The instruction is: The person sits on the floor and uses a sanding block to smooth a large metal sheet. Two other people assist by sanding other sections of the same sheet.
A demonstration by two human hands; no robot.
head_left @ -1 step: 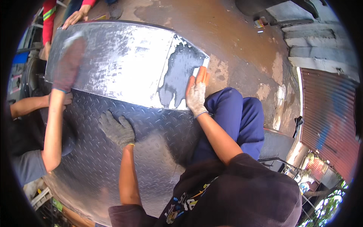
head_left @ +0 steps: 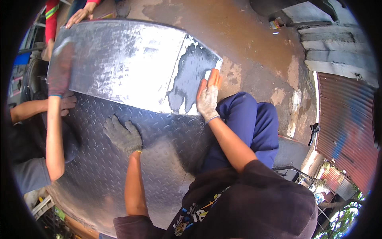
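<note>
A large panel (head_left: 119, 59), scuffed silver-grey with a dark patch at its right end, lies across the far part of a black tread plate (head_left: 91, 159). My right hand (head_left: 207, 97), in a pale glove with orange fingers, presses on the panel's right end with its fingers stretched along the edge. A small white piece shows by the fingertips; I cannot make out whether it belongs to the panel. My left hand (head_left: 123, 135), in a grey knitted glove, lies flat on the tread plate, fingers spread, holding nothing.
At the left, a co-worker's gloved hand (head_left: 60, 73), smeared by motion, is over the panel. Their other hand (head_left: 68, 102) rests by its near edge. Another person's hand (head_left: 78, 16), red-sleeved, touches the far left corner. Brown wet ground (head_left: 223, 24) lies beyond; corrugated sheeting (head_left: 346, 119) stands right.
The co-worker's blurred gloved hand has moved left and slightly nearer over the panel. The panel's right end sits a touch further right. My hands stay almost where they were.
</note>
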